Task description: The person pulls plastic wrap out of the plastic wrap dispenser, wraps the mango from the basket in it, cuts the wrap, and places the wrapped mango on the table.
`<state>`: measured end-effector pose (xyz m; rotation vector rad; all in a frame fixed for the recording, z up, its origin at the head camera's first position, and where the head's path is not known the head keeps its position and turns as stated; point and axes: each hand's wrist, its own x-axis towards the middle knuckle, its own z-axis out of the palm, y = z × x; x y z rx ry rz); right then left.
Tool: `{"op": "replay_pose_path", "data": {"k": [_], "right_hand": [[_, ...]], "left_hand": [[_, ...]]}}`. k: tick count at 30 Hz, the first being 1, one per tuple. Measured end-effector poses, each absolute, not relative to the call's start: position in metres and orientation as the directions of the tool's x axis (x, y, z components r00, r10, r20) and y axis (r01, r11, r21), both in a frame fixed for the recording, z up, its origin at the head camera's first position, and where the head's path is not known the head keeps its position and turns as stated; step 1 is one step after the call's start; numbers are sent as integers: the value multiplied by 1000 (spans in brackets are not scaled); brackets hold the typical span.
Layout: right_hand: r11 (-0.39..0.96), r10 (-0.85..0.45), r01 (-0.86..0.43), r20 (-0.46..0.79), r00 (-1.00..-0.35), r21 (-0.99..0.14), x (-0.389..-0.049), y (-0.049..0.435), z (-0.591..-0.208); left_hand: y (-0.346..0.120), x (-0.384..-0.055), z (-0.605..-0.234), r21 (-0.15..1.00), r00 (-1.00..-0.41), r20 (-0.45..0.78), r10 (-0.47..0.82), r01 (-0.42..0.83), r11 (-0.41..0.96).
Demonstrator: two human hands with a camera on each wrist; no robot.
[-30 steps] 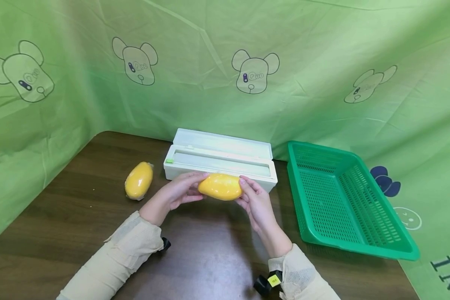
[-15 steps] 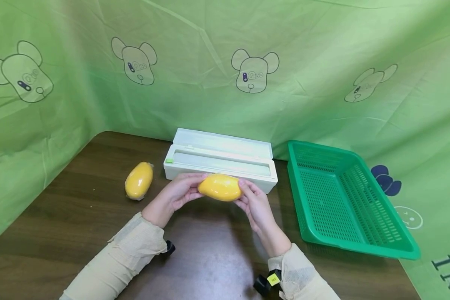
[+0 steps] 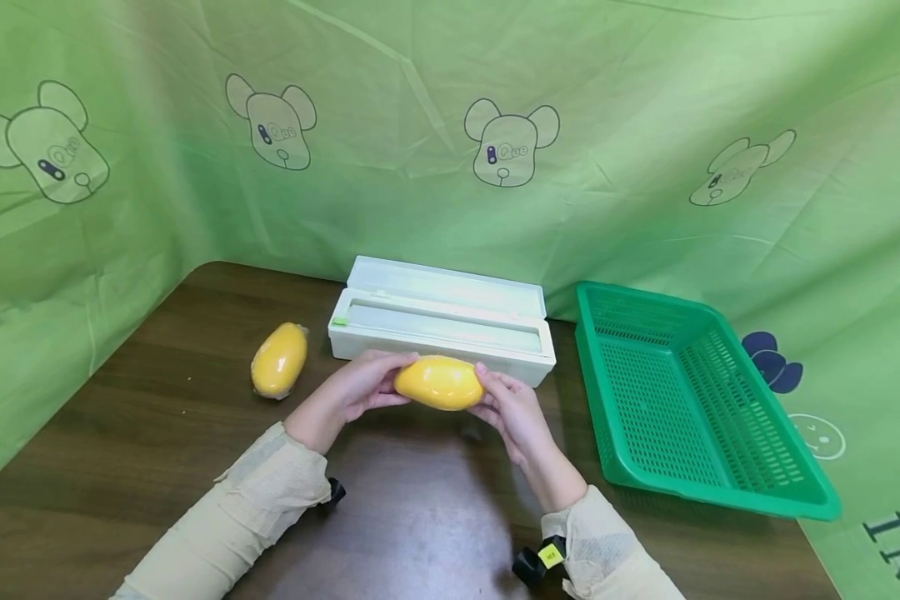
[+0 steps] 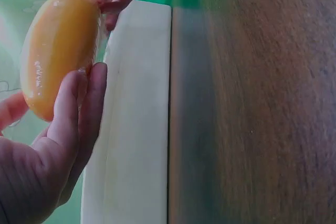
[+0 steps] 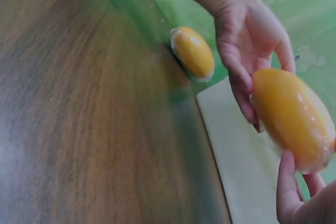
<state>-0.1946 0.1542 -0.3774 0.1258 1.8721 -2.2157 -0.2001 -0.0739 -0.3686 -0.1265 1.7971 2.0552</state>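
A yellow mango (image 3: 440, 383) with a shiny plastic film over it is held level between both hands, above the table. My left hand (image 3: 354, 388) grips its left end, thumb on top and fingers beneath. At the right end, my right hand (image 3: 516, 414) pinches it the same way. Both wrist views show the fingers curled against the mango (image 4: 63, 51). A second film-wrapped mango (image 3: 280, 361) lies on the table to the left. Just behind the hands stands a white cling film dispenser (image 3: 435, 340) with its lid raised.
A green plastic basket (image 3: 607, 450) with perforated walls stands on the right of the brown wooden table (image 3: 390, 517). Green cloth (image 3: 390, 200) with printed bear heads hangs behind and at the sides.
The mango and both hands have come slightly lower and nearer to me. The mango has turned a little in the fingers. The second mango, dispenser and basket stay put.
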Motion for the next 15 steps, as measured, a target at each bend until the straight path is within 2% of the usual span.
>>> {"op": "replay_pose_path", "data": {"k": [7, 15], "right_hand": [[-96, -180, 270, -250, -951, -958, -197, 155, -387], [-19, -131, 289, -284, -950, -957, -199, 155, -399]], "left_hand": [[-78, -196, -371, 929, -908, -341, 242, -366, -62], [-79, -199, -380, 926, -897, -376, 232, -374, 52]]}}
